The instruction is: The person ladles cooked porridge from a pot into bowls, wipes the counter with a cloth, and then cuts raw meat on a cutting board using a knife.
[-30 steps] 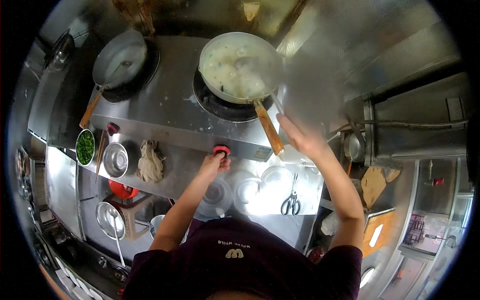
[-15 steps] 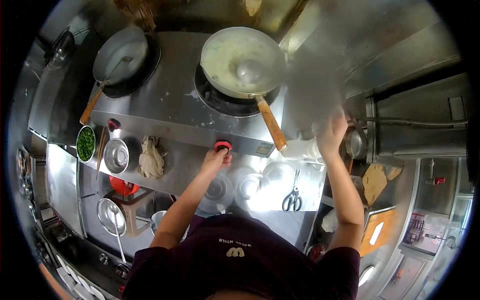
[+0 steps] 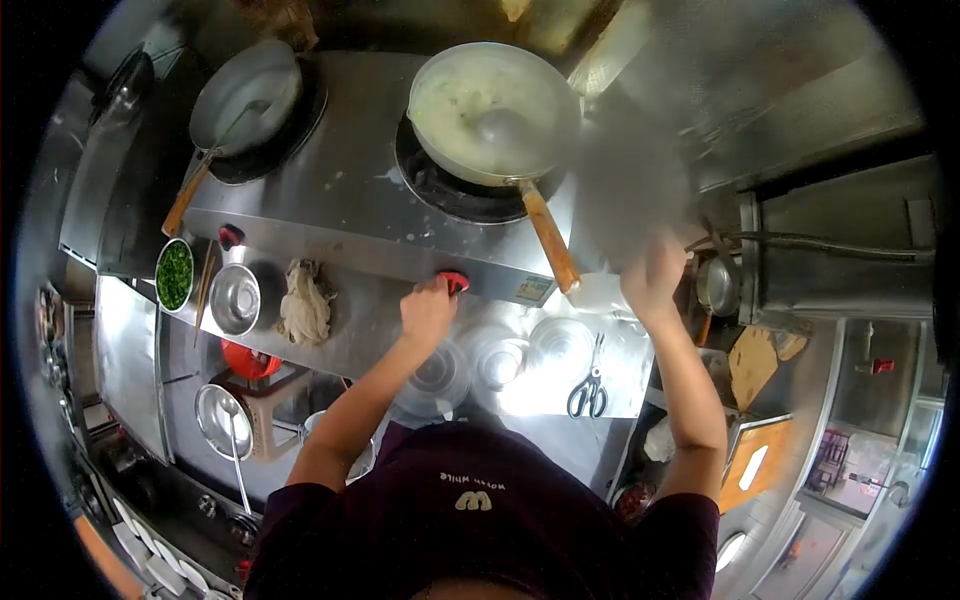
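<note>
My left hand (image 3: 430,308) is closed on a red knob (image 3: 456,281) on the stove's front panel. My right hand (image 3: 655,277) is closed at the right of the stove, its fingers blurred by a grey haze. A ladle (image 3: 505,128) dips into pale, milky liquid in a large wok (image 3: 424,140). Haze hides the ladle's handle between the wok and my right hand, where a small pale end shows past the fingers. The wok rests on the right burner, its wooden handle (image 3: 549,238) pointing toward me.
Another wok (image 3: 215,105) with a spatula sits on the left burner. Along the shelf are a bowl of chopped greens (image 3: 175,275), a metal bowl (image 3: 235,300), a cloth (image 3: 306,303), clear round lids (image 3: 500,365) and scissors (image 3: 588,392). A white container (image 3: 600,293) stands near my right hand.
My left hand has shifted up and round to the left side of the red knob. My right hand has lowered slightly. The ladle bowl sits deeper or blurrier in the liquid.
</note>
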The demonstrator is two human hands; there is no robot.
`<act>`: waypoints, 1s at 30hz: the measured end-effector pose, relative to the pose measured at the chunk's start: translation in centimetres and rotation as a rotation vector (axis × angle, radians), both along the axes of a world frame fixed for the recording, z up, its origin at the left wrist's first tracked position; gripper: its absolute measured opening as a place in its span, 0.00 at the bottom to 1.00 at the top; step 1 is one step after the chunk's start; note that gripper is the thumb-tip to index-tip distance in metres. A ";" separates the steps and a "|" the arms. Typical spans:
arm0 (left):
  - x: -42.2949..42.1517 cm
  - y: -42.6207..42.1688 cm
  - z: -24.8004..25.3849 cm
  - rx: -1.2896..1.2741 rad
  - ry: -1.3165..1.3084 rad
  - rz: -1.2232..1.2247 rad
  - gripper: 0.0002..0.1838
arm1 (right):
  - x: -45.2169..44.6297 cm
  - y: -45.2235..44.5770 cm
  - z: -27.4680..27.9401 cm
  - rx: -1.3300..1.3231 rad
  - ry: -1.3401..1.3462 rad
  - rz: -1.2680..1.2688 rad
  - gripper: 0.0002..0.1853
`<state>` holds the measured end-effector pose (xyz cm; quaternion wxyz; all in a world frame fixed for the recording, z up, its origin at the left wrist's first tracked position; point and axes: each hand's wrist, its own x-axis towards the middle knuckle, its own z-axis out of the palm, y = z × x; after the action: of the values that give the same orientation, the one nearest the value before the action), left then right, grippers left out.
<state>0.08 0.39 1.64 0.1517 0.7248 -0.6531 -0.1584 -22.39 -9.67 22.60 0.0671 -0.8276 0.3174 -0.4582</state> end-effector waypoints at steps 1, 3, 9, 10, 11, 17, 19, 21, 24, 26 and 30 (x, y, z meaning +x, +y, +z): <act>0.6 0.2 0.7 -0.037 0.046 0.010 0.12 | 0.0 0.0 0.0 -0.072 0.042 0.013 0.11; 2.4 1.3 1.8 -0.055 0.174 0.061 0.13 | -0.2 1.3 0.1 -0.186 0.143 -0.015 0.15; 10.9 7.6 -1.2 -0.051 0.274 0.288 0.13 | -1.0 2.1 -1.7 -0.195 0.285 0.033 0.17; 11.9 8.7 -1.9 -0.007 0.304 0.319 0.12 | -1.0 2.0 -1.6 -0.187 0.267 0.037 0.15; 12.9 9.7 -2.5 0.037 0.332 0.351 0.12 | -0.9 1.9 -1.6 -0.179 0.248 0.041 0.13; 13.9 12.4 -2.2 0.198 0.408 0.511 0.12 | 2.3 0.0 -1.0 0.186 -0.285 -0.093 0.10; 14.2 13.0 -3.3 0.146 0.391 0.486 0.12 | 3.3 -0.8 -1.8 0.181 -0.145 -0.132 0.10; 14.4 13.5 -3.9 0.104 0.364 0.472 0.12 | 4.0 -1.4 -2.5 0.154 -0.060 -0.141 0.10; 14.5 13.9 -4.1 0.112 0.455 0.504 0.13 | 4.7 -1.9 -3.1 0.107 -0.027 -0.113 0.08; 14.6 14.0 -4.0 0.117 0.454 0.500 0.13 | 4.5 -2.1 -3.3 0.123 0.011 -0.126 0.09; 14.6 13.3 -2.5 0.134 0.452 0.524 0.12 | 4.0 -2.3 -3.0 0.194 -0.059 -0.177 0.10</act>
<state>14.64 13.71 -0.89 0.2802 0.8227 -0.3830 -0.3130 -18.35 -11.96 19.60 0.1153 -0.7722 0.4299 -0.4536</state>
